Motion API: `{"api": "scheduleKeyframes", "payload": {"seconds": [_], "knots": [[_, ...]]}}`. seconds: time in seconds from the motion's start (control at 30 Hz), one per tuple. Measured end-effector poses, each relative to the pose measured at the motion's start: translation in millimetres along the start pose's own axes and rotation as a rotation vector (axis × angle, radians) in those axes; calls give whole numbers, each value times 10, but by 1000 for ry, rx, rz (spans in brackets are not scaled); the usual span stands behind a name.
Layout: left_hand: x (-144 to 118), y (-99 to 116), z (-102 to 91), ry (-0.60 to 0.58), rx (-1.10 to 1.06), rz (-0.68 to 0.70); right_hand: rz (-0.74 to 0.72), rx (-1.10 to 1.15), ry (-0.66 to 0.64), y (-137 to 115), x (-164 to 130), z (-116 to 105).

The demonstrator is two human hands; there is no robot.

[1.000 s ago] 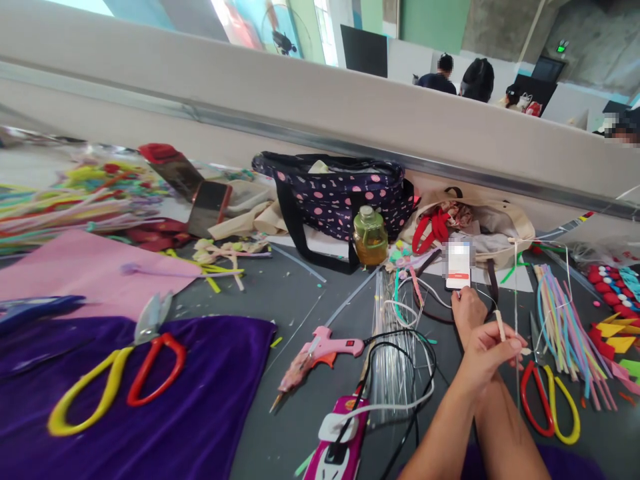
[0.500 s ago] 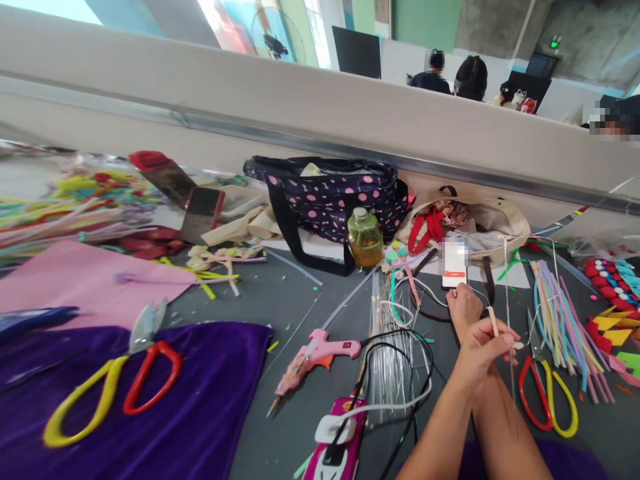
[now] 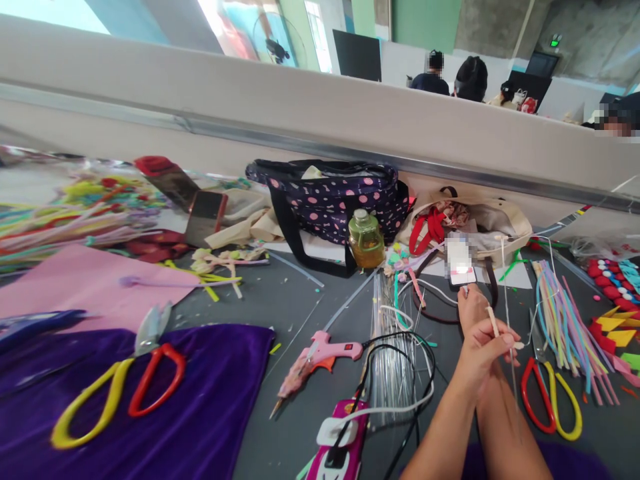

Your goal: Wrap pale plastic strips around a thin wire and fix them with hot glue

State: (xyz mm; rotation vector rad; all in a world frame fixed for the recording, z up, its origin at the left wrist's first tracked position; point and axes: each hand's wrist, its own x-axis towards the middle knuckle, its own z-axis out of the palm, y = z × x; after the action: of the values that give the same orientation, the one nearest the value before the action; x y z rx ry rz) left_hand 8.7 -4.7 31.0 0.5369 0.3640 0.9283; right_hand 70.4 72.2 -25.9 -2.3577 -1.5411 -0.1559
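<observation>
Partition is crossing the room at 12 o'clock, and people are showing beyond it between 1 and 2 o'clock. Below, the dark grey tabletop is looking flat and firm (small scraps are littering it). Purple cloth is lying across it at 8 o'clock, and a patterned bag is sitting near 12. At 3 o'clock the right hand is meeting the lower edge of a lit phone; whether its fingers are gripping or only touching, I cannot tell. That phone is probably feeling rigid, light and slick, its long side edges offering the surest hold. At 4 o'clock the left hand is pinching thumb and fingers together on a slim pale stick, whose top is leaning toward 11 o'clock. Judging by its thinness, it is likely weighing almost nothing and needing only a gentle grip, low down where the fingers are closing on it
</observation>
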Motion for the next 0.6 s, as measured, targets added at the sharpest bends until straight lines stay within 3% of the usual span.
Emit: {"api": "scheduleKeyframes", "payload": {"seconds": [0.6], "knots": [[41,-47,-57,29,-10,-42,-5,155,62,46,82,102]]}}
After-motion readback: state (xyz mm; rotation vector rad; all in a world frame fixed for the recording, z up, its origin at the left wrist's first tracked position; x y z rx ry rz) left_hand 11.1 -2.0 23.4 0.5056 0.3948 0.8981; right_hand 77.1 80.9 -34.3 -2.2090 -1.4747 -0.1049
